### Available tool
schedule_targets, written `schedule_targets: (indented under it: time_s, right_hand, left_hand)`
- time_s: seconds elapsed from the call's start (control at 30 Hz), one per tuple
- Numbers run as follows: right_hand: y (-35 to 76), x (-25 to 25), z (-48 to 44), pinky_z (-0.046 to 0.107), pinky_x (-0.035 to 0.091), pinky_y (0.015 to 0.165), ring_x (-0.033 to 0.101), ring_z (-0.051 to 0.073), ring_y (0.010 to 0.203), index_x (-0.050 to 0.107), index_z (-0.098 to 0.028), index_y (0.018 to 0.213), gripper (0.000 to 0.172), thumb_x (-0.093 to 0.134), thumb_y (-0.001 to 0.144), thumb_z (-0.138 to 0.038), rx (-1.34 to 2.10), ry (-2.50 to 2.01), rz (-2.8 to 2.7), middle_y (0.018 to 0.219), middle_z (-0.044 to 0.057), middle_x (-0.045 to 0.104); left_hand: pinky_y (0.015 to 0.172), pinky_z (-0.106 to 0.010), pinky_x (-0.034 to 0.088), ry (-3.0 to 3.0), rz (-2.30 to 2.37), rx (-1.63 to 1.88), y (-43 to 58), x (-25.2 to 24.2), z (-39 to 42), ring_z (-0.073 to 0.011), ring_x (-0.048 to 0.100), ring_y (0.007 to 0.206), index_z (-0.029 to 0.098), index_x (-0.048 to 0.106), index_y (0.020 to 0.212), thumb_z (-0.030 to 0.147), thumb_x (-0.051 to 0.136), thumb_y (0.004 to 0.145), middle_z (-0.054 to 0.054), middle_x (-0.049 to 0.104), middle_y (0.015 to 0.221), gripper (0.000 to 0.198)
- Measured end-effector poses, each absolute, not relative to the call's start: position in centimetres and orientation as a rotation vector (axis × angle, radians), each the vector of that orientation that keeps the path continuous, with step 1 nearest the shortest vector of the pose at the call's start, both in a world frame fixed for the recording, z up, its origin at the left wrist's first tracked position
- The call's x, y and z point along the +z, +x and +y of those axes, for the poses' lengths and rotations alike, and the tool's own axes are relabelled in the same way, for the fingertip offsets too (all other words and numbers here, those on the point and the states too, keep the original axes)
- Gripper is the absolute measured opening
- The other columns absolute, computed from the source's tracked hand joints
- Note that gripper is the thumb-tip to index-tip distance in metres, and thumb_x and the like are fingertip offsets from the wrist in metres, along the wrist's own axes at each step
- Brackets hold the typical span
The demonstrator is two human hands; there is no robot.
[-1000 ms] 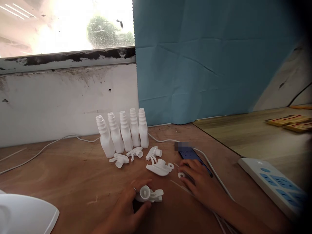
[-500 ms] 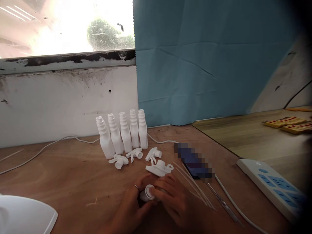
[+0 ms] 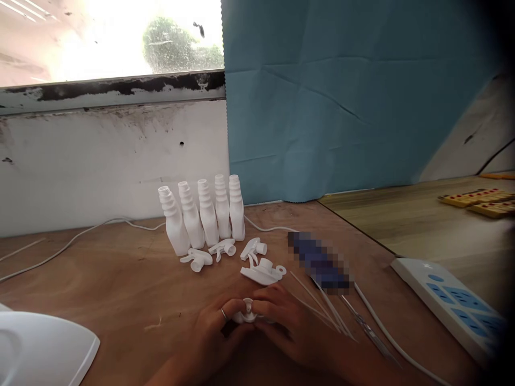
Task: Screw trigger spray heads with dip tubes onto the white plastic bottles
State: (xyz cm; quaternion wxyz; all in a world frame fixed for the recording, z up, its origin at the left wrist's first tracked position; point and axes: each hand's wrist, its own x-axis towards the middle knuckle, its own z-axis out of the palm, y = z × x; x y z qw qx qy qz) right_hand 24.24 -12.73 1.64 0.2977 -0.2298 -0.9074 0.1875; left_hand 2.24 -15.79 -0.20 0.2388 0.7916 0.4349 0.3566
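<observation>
Both hands pinch a white spray trigger head low over the wooden table, its round collar partly hidden by fingers. My left hand, with a ring on one finger, is closed on its left side. On the right side, my right hand closes on the same piece, fingertips beside the collar. Just beyond lies a loose trigger head, with another trigger head behind it. Two more lie further left, one a trigger head tipped on its side. Several open white bottles stand upright in a row behind.
Right of my hands lie thin pale tubes, a blurred phone-like object, a slim metal tool and a cable. A power strip sits at the right. At the left front is a smooth white object; a wall stands behind.
The trigger head has turned in my hands, so its collar no longer faces me as a full circle. My right fingers have come off the collar's opening. The view has tipped slightly down.
</observation>
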Motion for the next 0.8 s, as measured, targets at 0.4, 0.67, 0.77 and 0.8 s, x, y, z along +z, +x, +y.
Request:
schedule_targets:
  time_s: [0.4, 0.67, 0.77, 0.8]
  right_hand:
    - [24.45, 0.72, -12.71, 0.034, 0.049, 0.096, 0.059, 0.02, 0.109, 0.057, -0.023, 0.127, 0.032, 0.05, 0.096, -0.018, 0.549, -0.686, -2.395, 0.12, 0.01, 0.063]
    - [24.33, 1.15, -12.82, 0.031, 0.05, 0.092, 0.061, 0.018, 0.103, 0.057, -0.024, 0.126, 0.032, 0.05, 0.096, -0.016, 0.621, -0.645, -2.358, 0.113, 0.007, 0.066]
    - [24.37, 1.2, -12.76, 0.031, 0.049, 0.094, 0.06, 0.018, 0.105, 0.058, -0.023, 0.125, 0.031, 0.049, 0.096, -0.015, 0.619, -0.642, -2.37, 0.115, 0.008, 0.065]
    - [24.38, 1.19, -12.72, 0.031, 0.049, 0.094, 0.06, 0.018, 0.105, 0.058, -0.022, 0.124, 0.03, 0.048, 0.096, -0.015, 0.623, -0.639, -2.377, 0.115, 0.008, 0.064]
  left_hand:
    - [0.07, -0.019, 0.054, 2.353, 1.216, 1.044, 2.19, -0.36, -15.8, -0.0123, 0.067, 0.075, 0.026, 0.064, 0.103, 0.029, 0.058, 0.092, 0.0, 0.069, 0.088, 0.013]
    - [0.077, -0.02, 0.055, 2.357, 1.22, 0.987, 2.17, -0.06, -15.9, -0.0135, 0.069, 0.084, 0.026, 0.063, 0.11, 0.028, 0.059, 0.092, -0.001, 0.071, 0.098, 0.019]
    - [0.076, -0.019, 0.054, 2.346, 1.209, 0.997, 2.2, -0.14, -15.83, -0.0129, 0.068, 0.083, 0.027, 0.063, 0.109, 0.026, 0.059, 0.092, 0.0, 0.07, 0.097, 0.018]
    - [0.076, -0.019, 0.054, 2.348, 1.204, 1.003, 2.21, -0.17, -15.82, -0.0128, 0.068, 0.083, 0.027, 0.063, 0.109, 0.026, 0.059, 0.091, 0.0, 0.07, 0.097, 0.018]
